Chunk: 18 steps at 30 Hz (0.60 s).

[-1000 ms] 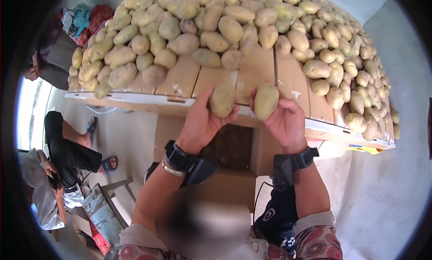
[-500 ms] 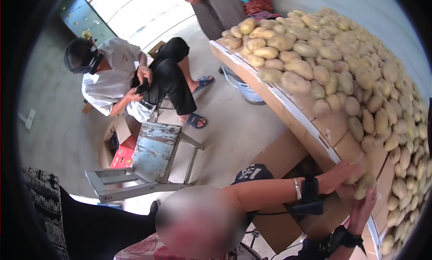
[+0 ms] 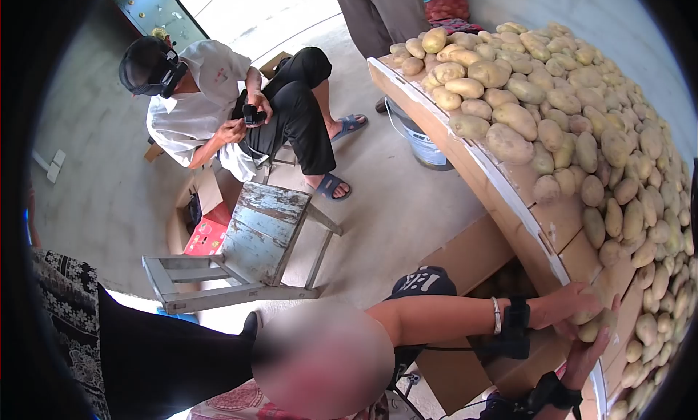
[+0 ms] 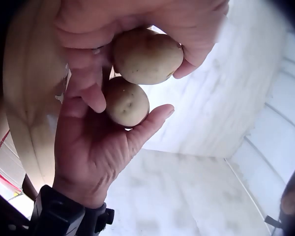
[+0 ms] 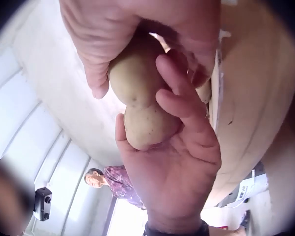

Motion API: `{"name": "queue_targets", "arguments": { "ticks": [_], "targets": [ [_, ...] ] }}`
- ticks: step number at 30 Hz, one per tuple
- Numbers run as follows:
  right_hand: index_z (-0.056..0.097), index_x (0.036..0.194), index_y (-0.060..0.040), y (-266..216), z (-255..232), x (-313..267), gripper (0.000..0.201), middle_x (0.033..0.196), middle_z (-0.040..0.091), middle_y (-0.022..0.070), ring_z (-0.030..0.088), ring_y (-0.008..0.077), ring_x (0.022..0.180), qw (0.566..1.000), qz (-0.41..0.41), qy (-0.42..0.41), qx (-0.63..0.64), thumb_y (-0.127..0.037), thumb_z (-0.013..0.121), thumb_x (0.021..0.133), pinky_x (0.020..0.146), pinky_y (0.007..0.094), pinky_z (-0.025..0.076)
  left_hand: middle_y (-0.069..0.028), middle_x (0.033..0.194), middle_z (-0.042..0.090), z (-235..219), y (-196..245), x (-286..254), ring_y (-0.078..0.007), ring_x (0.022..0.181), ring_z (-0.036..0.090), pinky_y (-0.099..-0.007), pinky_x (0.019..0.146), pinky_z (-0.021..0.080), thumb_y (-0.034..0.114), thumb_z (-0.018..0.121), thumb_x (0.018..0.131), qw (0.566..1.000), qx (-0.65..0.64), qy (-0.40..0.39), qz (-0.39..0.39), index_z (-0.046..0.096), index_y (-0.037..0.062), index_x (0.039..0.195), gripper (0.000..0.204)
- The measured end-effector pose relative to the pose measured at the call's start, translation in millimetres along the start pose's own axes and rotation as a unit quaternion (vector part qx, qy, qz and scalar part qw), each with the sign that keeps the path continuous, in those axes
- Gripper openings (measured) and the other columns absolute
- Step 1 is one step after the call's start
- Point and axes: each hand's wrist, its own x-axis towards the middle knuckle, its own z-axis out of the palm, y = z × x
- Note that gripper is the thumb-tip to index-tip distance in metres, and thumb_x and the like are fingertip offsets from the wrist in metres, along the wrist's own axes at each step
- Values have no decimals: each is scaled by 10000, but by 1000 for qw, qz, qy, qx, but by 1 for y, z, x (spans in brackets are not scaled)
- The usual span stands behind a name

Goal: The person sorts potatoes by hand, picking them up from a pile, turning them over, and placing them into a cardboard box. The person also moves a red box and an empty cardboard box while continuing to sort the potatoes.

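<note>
Grey floor (image 3: 371,209) is stretching away to the left of my hands, where a person in a white shirt (image 3: 171,133) is sitting beyond a worn, blue-painted stool (image 3: 262,216). Nearer me, an open cardboard box (image 3: 451,369) is standing below my hands, with potatoes showing dimly inside.

My left hand (image 3: 556,306) and right hand (image 3: 582,358) are coming close together over the table edge (image 3: 549,249), each gripping one potato. My left fingers and thumb are curling round the sides of one potato (image 4: 147,56), probably to steady it while leaving its end bare. My right hand is cradling the other potato (image 4: 128,102) between thumb and fingers, seemingly so the two are lying close for comparison; they appear to be touching.

Both are looking pale yellow-brown, rounded and smooth, with tiny dark specks; the right one is showing shallow dimples. Beyond and to the right of my hands, a broad heap of potatoes (image 3: 614,150) is covering much of the cardboard surface (image 3: 542,202).
</note>
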Motion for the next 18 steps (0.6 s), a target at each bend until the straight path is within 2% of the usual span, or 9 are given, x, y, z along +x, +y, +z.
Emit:
{"name": "queue_targets", "arguments": {
  "ticks": [2,6,9,12,14,15,16,17,18],
  "targets": [
    [255,1359,-85,-1,2,-3,601,1319,347,120,381,230,1200,997,20,-21,68,-395,454,884,1004,356,298,-86,1002,534,2,-6,3,-175,838,575,-319,615,529,409,554,753,999,3,-5,45,427,51,1140,542],
    [270,1351,-73,14,-25,-3,588,1322,357,102,379,220,1209,994,33,-39,93,-382,456,887,1014,346,285,-117,1023,531,2,2,1,-245,889,567,-361,555,540,341,586,737,998,-11,-31,48,442,34,1146,531],
    [282,1341,-56,17,-33,-4,589,1311,378,95,379,213,1211,997,60,2,52,-387,457,887,1009,343,293,-98,1021,531,2,-3,6,-242,900,563,-354,559,541,324,582,746,1000,1,19,13,469,37,1124,488],
    [301,1328,-45,16,-39,0,545,1295,397,103,383,211,1207,996,39,6,79,-347,453,900,1008,343,302,-110,966,544,1,-1,7,-168,773,585,-266,479,509,354,584,750,999,3,24,35,433,14,1129,531],
    [313,1321,-49,14,-44,4,493,1284,407,116,403,221,1185,987,31,39,152,-302,438,917,995,343,328,-120,1035,514,0,4,6,-206,901,551,-279,538,517,323,556,799,998,-10,60,-10,427,12,1140,479],
    [328,1292,-43,10,-38,6,481,1223,453,136,442,244,1127,985,18,62,158,-284,476,902,913,382,395,-120,1035,514,-8,-3,10,-206,901,551,-279,538,517,323,556,799,998,-14,56,-13,427,12,1140,479],
    [340,1284,-48,13,-47,11,475,1205,462,129,454,245,1102,976,35,65,203,-289,477,899,900,373,405,-136,1087,486,-22,-20,18,-243,983,500,-327,646,505,278,552,805,982,124,58,131,422,10,1155,459],
    [352,1277,-53,17,-61,11,468,1187,471,123,466,246,1078,966,44,77,241,-293,477,896,887,365,416,-163,1153,439,-31,-25,17,-286,1068,418,-382,791,426,218,553,793,898,365,22,245,415,12,1178,458],
    [390,1238,-57,19,-58,13,438,1139,488,120,489,247,1014,971,33,73,226,-319,459,894,829,351,445,-189,1219,393,-42,-31,18,-329,1153,336,-438,936,347,159,554,782,742,556,43,372,407,14,1202,468]
  ]
}}
